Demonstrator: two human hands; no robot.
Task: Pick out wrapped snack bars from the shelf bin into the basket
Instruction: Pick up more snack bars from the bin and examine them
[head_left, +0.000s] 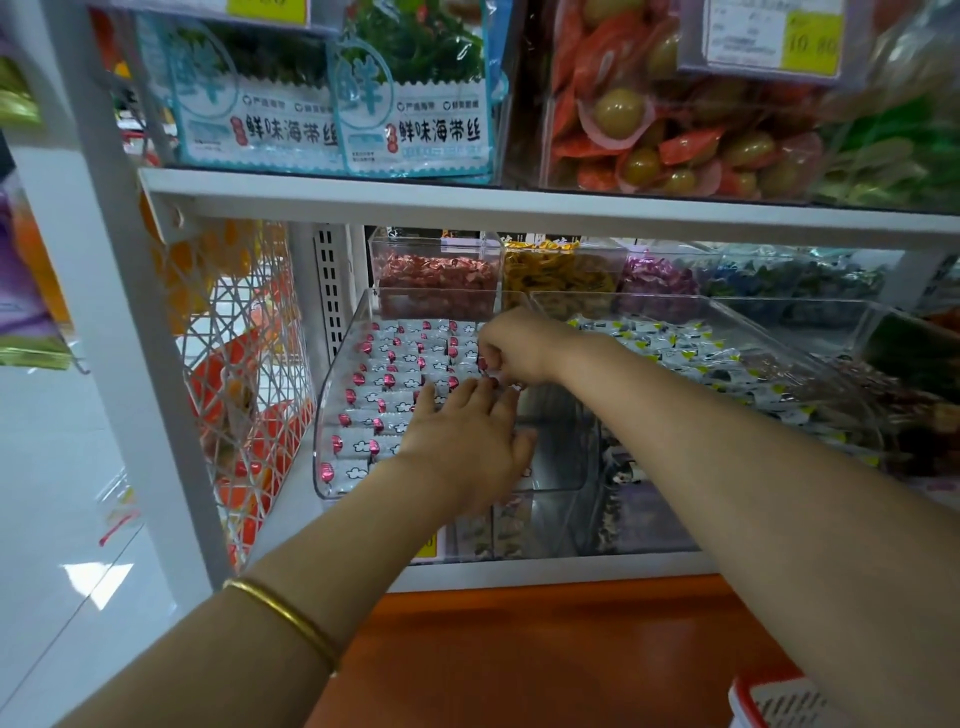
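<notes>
Dozens of white-wrapped snack bars with pink-red marks (384, 395) lie in neat rows in a clear plastic shelf bin (324, 415), filling its left part; its right front part shows bare bottom. The right hand (514, 345) is over the back rows, fingers curled and pinching bar wrappers; how many it holds cannot be told. The left hand (467, 441) lies just in front of it, palm down, fingers straight and slightly spread, their tips resting on the bars. A thin gold bangle (283, 618) circles the left forearm. Just beside the bin on the right, a second clear bin (852, 332) holds white packets with yellow-green marks. A white basket with a red rim (779, 704) peeks in at the bottom right corner, well apart from both hands.
</notes>
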